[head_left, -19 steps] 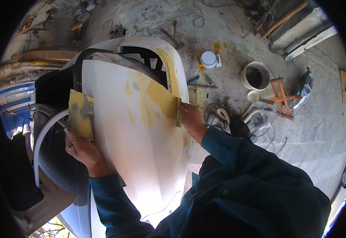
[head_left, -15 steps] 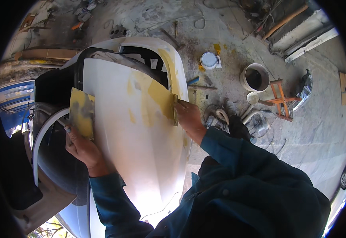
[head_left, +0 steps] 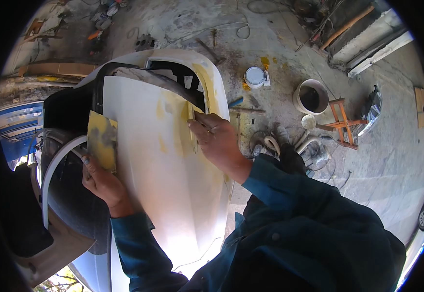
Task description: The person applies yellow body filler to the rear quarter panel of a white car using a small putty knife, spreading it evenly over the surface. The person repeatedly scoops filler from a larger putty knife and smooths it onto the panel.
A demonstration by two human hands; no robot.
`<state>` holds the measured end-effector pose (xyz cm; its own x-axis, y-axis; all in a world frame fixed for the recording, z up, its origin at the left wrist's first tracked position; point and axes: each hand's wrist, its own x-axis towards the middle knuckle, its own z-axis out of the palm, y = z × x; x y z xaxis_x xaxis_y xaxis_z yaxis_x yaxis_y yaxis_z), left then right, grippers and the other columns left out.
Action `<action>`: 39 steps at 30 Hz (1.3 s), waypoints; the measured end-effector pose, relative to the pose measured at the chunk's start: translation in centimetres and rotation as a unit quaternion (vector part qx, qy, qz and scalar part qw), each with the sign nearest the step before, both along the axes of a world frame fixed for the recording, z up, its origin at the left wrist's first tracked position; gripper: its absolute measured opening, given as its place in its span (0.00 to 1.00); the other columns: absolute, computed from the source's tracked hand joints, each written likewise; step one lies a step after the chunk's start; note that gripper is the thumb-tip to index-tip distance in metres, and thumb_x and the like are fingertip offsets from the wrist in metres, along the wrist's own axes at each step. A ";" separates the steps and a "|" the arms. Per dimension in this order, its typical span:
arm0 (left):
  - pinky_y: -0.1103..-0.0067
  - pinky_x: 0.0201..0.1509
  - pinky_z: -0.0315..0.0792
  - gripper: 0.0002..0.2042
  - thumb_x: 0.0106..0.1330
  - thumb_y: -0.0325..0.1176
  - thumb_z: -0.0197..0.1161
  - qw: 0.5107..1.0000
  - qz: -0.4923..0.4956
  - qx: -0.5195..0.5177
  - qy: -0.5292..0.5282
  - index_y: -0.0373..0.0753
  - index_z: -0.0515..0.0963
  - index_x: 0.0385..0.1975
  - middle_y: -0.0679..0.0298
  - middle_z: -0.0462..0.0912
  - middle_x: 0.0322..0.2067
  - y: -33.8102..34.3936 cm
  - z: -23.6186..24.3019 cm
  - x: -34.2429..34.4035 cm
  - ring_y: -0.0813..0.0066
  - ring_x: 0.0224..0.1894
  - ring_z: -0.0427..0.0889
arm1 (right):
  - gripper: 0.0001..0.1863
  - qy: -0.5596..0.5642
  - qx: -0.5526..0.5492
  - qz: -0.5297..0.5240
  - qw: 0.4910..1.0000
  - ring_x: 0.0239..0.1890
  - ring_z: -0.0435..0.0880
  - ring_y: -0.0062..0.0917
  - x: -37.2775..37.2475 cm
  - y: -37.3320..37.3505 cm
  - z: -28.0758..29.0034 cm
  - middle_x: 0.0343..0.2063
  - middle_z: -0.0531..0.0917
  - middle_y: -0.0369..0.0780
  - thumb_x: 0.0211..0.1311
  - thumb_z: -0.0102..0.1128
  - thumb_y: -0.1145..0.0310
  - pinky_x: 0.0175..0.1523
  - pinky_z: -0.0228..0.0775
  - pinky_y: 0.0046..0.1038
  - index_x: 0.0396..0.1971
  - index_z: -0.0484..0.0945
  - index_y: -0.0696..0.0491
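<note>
Floor (head_left: pixel 387 165), grey and stained, stretched around a white car body (head_left: pixel 149 194) whose broad, curved surface bore yellow patches (head_left: pixel 177 113) near a dark opening (head_left: pixel 173 65). Off to the right stood a reddish wooden frame (head_left: pixel 353 123), near a pale round bucket (head_left: pixel 298 101) with a dark inside; a smaller lidded tub (head_left: pixel 255 76) sat nearer the car body. The right hand (head_left: pixel 217 141) reached over the white surface from the right, while the left hand (head_left: pixel 102 185) was at its left side. A rectangular board (head_left: pixel 101 138), smeared yellow and grey, was clamped at its lower end in the left hand, thumb along the edge. Smallest was a thin yellowish spreader (head_left: pixel 190 113), gripped in the right hand's closed fingers at the yellow patches; how firmly its edge pressed there could not be told.
</note>
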<state>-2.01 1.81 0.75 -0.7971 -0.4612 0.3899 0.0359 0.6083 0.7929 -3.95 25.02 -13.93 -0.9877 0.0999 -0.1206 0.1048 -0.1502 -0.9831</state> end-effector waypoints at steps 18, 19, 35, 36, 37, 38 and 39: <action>0.73 0.49 0.77 0.30 0.86 0.51 0.51 0.999 0.045 -0.003 -0.012 0.21 0.83 0.49 0.55 0.86 0.42 0.0 0.0 0.3 0.69 0.41 0.82 | 0.14 -0.283 0.029 0.066 0.956 0.28 0.85 0.35 6.3 3.8 -19.0 0.29 0.88 0.51 0.67 0.59 0.67 0.36 0.76 0.40 0.43 0.87 0.60; 0.73 0.49 0.77 0.30 0.86 0.51 0.51 0.999 0.035 -0.004 -0.012 0.21 0.83 0.49 0.55 0.86 0.42 -0.2 0.0 0.3 0.68 0.40 0.82 | 0.14 -0.275 0.013 0.065 0.959 0.27 0.85 0.34 6.2 3.4 -19.5 0.28 0.87 0.50 0.67 0.58 0.67 0.36 0.76 0.40 0.42 0.87 0.61; 0.73 0.49 0.76 0.30 0.86 0.52 0.50 1.000 0.010 0.005 -0.014 0.22 0.82 0.49 0.55 0.86 0.43 -0.9 -0.1 0.3 0.71 0.42 0.81 | 0.12 -0.214 -0.012 0.121 0.969 0.25 0.80 0.34 4.2 3.3 -10.7 0.24 0.83 0.49 0.68 0.59 0.67 0.36 0.74 0.39 0.38 0.84 0.62; 0.73 0.51 0.77 0.30 0.87 0.51 0.50 1.000 0.001 0.008 -0.021 0.21 0.82 0.51 0.54 0.86 0.46 -1.1 -0.1 0.4 0.69 0.44 0.81 | 0.12 -0.184 -0.009 0.124 0.975 0.25 0.79 0.36 4.0 3.2 -10.0 0.24 0.83 0.50 0.68 0.59 0.67 0.36 0.74 0.40 0.38 0.84 0.62; 0.73 0.51 0.77 0.30 0.87 0.50 0.49 1.000 -0.006 0.005 -0.018 0.21 0.82 0.51 0.54 0.86 0.45 -1.2 0.0 0.4 0.70 0.43 0.82 | 0.12 -0.156 -0.008 0.127 0.979 0.25 0.79 0.39 3.9 3.1 -9.2 0.25 0.83 0.51 0.68 0.60 0.66 0.37 0.74 0.40 0.38 0.84 0.61; 0.73 0.50 0.77 0.30 0.87 0.50 0.49 1.000 -0.013 0.002 -0.016 0.21 0.82 0.51 0.54 0.86 0.45 -1.2 0.0 0.5 0.70 0.43 0.82 | 0.12 -0.128 -0.006 0.131 0.983 0.25 0.79 0.41 3.9 2.9 -8.4 0.25 0.83 0.52 0.68 0.60 0.66 0.37 0.74 0.40 0.39 0.84 0.61; 0.73 0.50 0.77 0.29 0.87 0.50 0.49 1.000 -0.020 -0.001 -0.014 0.21 0.82 0.51 0.54 0.86 0.45 -1.2 0.1 0.5 0.70 0.43 0.82 | 0.12 -0.103 -0.001 0.132 0.986 0.25 0.78 0.43 3.9 2.8 -7.6 0.26 0.83 0.53 0.68 0.60 0.66 0.37 0.74 0.40 0.39 0.84 0.61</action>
